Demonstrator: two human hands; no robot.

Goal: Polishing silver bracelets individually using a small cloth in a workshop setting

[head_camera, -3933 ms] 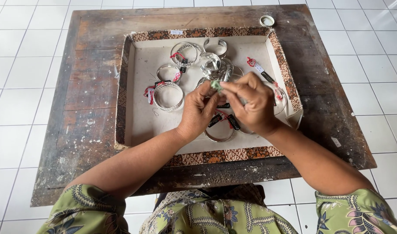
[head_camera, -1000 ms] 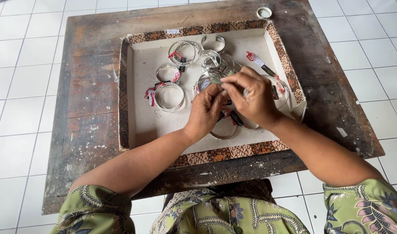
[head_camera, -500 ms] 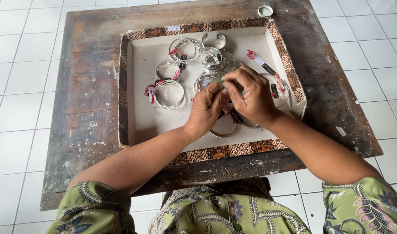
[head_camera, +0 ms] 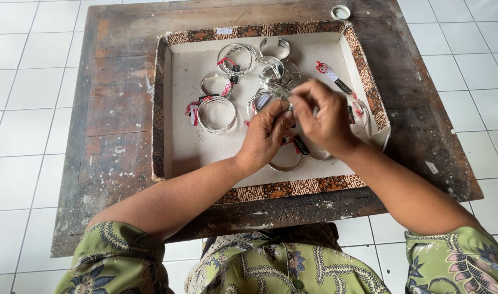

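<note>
My left hand [head_camera: 266, 135] and my right hand [head_camera: 324, 115] meet above the middle of a shallow white tray [head_camera: 178, 136] with a brown patterned rim. Between the fingertips of both hands is a small silver piece [head_camera: 290, 106]; I cannot tell exactly what it is. Several silver bangles lie in the tray, some with red ties and small tags: one bangle [head_camera: 217, 114] to the left of my hands, another bangle [head_camera: 237, 57] further back. A bangle [head_camera: 286, 160] lies partly hidden under my wrists.
The tray rests on a worn dark wooden table [head_camera: 118, 130] over white floor tiles [head_camera: 26, 109]. A small round white lid [head_camera: 341, 12] sits at the table's far right corner. A tagged strip [head_camera: 331, 76] lies in the tray's right part.
My hands stay together over the tray's middle, and the fingers have shifted slightly on the small silver piece. The bangles in the tray have not moved.
</note>
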